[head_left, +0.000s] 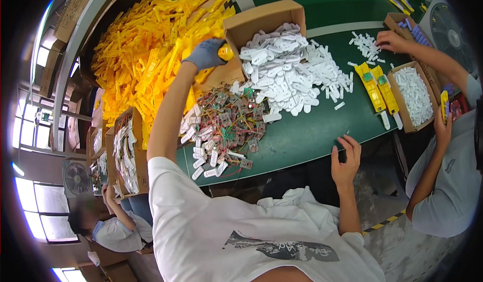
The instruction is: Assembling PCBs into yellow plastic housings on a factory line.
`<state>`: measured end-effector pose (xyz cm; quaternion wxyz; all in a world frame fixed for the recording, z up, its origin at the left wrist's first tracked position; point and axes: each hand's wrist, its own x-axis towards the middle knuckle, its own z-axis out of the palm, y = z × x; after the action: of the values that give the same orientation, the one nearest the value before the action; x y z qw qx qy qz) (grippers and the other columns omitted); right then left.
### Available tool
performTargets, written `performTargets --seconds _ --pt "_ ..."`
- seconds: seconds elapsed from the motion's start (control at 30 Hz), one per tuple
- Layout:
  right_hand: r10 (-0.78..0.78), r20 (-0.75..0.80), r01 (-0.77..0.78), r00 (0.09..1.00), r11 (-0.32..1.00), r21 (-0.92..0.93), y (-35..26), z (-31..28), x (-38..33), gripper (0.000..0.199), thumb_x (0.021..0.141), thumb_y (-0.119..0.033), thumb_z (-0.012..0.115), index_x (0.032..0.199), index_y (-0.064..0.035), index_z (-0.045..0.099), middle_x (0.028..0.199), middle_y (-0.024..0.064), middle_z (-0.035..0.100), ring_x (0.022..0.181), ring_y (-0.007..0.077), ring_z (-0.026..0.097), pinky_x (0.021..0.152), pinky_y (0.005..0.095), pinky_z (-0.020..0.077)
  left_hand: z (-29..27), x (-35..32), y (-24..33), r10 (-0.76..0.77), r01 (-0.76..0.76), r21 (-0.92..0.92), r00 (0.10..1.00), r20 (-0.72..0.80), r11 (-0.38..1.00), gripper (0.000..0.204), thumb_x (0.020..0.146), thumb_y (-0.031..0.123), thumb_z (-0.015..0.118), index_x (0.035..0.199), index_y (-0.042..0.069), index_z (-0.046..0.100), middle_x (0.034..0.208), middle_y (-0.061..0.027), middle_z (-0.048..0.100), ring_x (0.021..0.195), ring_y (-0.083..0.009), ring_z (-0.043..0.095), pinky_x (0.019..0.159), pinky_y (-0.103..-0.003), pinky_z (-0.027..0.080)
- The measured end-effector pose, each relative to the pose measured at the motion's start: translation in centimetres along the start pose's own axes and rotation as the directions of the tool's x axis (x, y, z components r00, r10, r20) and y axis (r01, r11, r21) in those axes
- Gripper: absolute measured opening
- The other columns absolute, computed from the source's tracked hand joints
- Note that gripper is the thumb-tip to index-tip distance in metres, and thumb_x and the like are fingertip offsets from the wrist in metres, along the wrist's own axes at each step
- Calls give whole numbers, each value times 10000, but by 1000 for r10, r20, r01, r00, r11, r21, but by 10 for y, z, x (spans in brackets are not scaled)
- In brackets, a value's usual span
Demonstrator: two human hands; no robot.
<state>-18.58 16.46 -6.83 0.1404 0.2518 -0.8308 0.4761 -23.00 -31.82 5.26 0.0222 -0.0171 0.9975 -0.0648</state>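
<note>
My left hand, in a grey glove, is stretched to the far side with its fingers closed round a yellow plastic part; much of that part is hidden by the glove. It is at the right edge of a large heap of yellow plastic shells, beside a cardboard box. White oval plastic pieces spill from that box. Below my left forearm lies a tangled pile of small wired circuit boards with white blocks. Bare and holding nothing, my right hand hovers by the table's near edge, fingers apart.
A co-worker at the right reaches to small white pieces and holds a yellow piece. Two yellow assemblies lie on the green table next to a box of white pieces. Another person works at the lower left.
</note>
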Motion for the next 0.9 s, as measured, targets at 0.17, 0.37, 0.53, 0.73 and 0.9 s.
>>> performTargets --seconds 0.17,0.37,0.53,0.73,0.9 --pt "-25 61 16 998 988 152 -9 11 14 229 751 -24 641 977 -18 613 1025 124 586 914 296 566 812 364 452 -52 -43 20 -134 4 -469 960 -245 883 466 692 175 753 1072 -7 555 985 -141 644 912 -231 616 825 -310 464" --pt "-255 328 136 910 929 345 -51 49 53 238 738 -76 670 966 -36 616 996 92 590 883 280 591 769 342 480 -73 -126 71 -777 -508 -821 395 -489 259 219 808 76 650 1000 16 564 850 -73 616 766 -176 617 709 -291 498" --pt "-505 367 453 781 863 224 -53 110 81 253 741 -112 680 983 -61 624 1016 80 587 854 280 582 782 362 469 -21 -212 202 -834 -415 -891 546 -83 -183 239 865 255 578 974 57 499 798 -66 569 741 -199 590 725 -351 490" --pt "-662 420 594 620 747 299 -74 117 113 106 835 -134 552 859 -74 635 803 78 623 757 276 591 686 371 473 45 -256 365 -430 -95 -604 788 440 -791 352 842 79 596 1163 17 465 1000 -144 604 831 -267 642 734 -381 539" --pt "-345 204 278 916 914 297 -125 77 168 185 852 -187 555 983 -87 639 784 140 654 711 323 626 625 400 494 42 -264 407 113 284 -562 941 318 -777 457 812 53 647 1216 31 435 1014 -110 593 914 -205 598 802 -329 483"
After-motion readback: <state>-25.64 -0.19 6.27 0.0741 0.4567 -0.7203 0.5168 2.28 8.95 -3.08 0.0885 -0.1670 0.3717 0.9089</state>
